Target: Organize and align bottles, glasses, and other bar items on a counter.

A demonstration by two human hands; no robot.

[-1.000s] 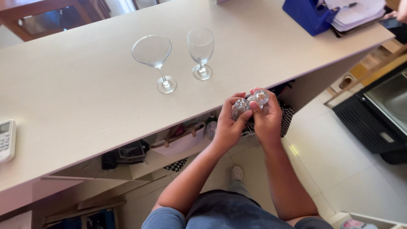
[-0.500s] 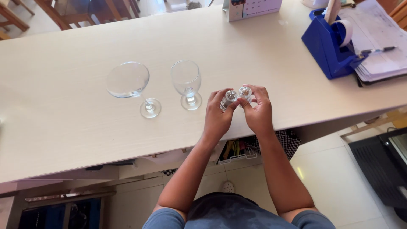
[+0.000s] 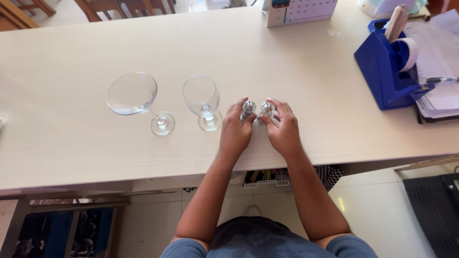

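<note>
Hands rest side by side on the pale countertop (image 3: 296, 62), each closed around a small clear glass shaker. The left hand (image 3: 235, 130) has its fingers wrapped about the left shaker (image 3: 247, 110), thumb and forefinger pinching it near the top. The right hand (image 3: 283, 129) grasps the right shaker (image 3: 265, 112) the same way, with the fingers curled over its far side. Both shakers stand upright on the countertop, just beside each other, almost touching; whether they actually meet I cannot tell.

Taking the shakers as the landmark: the smaller wine glass (image 3: 202, 101) stands upright just to their left, close to the left hand's knuckles but apart from them. Further left of the shakers stands a larger wine glass (image 3: 135, 98), which looks tilted away from its foot in this view. Well to the right of the shakers sits a blue tape dispenser (image 3: 385, 67), with a stack of papers (image 3: 440, 71) beyond it at the counter's right end. Beyond the shakers, at the far edge, stands a desk calendar (image 3: 301, 10). Nearer than the shakers, below the counter edge, both forearms reach up from the person's body.
</note>
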